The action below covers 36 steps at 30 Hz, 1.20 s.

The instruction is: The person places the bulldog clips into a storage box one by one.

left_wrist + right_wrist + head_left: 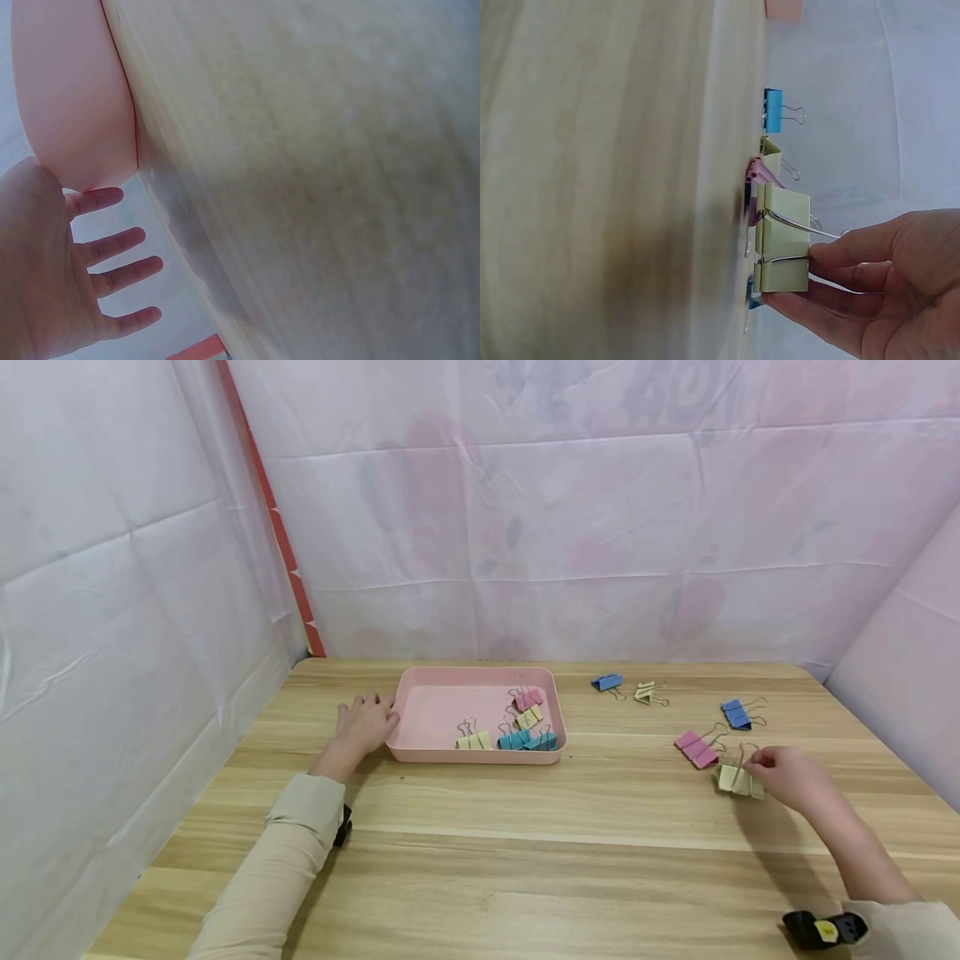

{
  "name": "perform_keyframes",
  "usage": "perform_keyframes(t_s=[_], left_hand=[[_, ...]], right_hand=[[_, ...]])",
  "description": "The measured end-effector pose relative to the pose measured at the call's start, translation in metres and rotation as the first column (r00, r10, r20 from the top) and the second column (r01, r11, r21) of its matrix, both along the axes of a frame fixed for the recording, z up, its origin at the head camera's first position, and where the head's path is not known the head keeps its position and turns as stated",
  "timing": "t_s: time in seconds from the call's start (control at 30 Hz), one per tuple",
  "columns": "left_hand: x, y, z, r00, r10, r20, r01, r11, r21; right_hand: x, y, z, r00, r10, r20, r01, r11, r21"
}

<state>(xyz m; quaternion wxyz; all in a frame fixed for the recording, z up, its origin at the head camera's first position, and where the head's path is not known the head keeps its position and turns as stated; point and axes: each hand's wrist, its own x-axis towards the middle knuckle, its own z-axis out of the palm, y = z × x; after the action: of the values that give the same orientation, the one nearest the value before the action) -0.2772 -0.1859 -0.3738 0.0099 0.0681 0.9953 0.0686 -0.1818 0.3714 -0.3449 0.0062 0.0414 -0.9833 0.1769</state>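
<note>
In the head view my right hand (797, 779) pinches a pale yellow binder clip (738, 781) by its wire handle and side. The right wrist view shows this clip (786, 238) at the thumb and fingertips, with both wire handles visible. My left hand (363, 725) rests against the left end of a pink tray (427, 757). Its fingers (120, 276) are fairly straight and spread in the left wrist view, touching the tray's end (82, 112). Inside the tray, toward its right, lie several clips, including a pink one (527, 698) and a teal one (513, 740).
Just left of the held clip lies a pink binder clip (697, 749). Farther back are a blue clip (737, 715), another blue clip (607, 682) and a small yellow clip (647, 693). White cloth (585, 527) hangs behind the wooden table (480, 860).
</note>
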Motion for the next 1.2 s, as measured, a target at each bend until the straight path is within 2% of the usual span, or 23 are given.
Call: perform_keyframes(t_s=[0.13,0.73,1.2], left_hand=[[-0.001,0.000,0.000,1.000,0.000,-0.002,0.000,1.000,-0.001],[0.001,0.000,0.001,1.000,0.004,0.001,-0.004,1.000,-0.002],[0.000,0.000,0.000,1.000,0.003,0.005,-0.003,1.000,-0.001]], right_hand=[[0.002,-0.003,0.004,1.000,0.006,-0.029,-0.006,1.000,0.006],[0.003,-0.023,0.023,0.998,0.022,-0.065,-0.023,1.000,-0.004],[0.004,-0.038,0.034,0.999,0.030,-0.039,-0.031,0.999,-0.016]])
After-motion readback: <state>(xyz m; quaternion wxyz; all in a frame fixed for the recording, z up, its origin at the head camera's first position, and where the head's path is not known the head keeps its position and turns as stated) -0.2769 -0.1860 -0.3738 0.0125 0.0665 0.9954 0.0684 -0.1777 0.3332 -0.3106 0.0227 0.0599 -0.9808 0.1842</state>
